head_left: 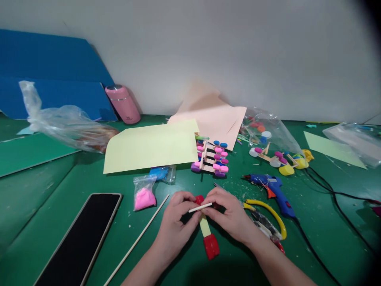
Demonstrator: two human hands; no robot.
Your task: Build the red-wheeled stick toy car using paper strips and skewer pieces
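Observation:
A short pale stick [200, 207] is pinched between the fingertips of my left hand [178, 218] at one end and my right hand [226, 212] at the other. Just beneath it lies a pale yellow strip [205, 225] with a red piece [211, 246] at its near end and another red piece [199, 199] at its far end, partly hidden by my fingers. To the left of my left hand, a long thin stick [137, 240] rests on the green table [119, 254].
A phone [81, 238] lies at left, near a bag of pink clay [144, 198]. Behind my hands are yellow paper [151, 147] and small colourful wheeled models [210, 159]. A blue glue gun [276, 192] and yellow-handled pliers [278, 216] lie at right. A pink bottle [124, 104] stands behind.

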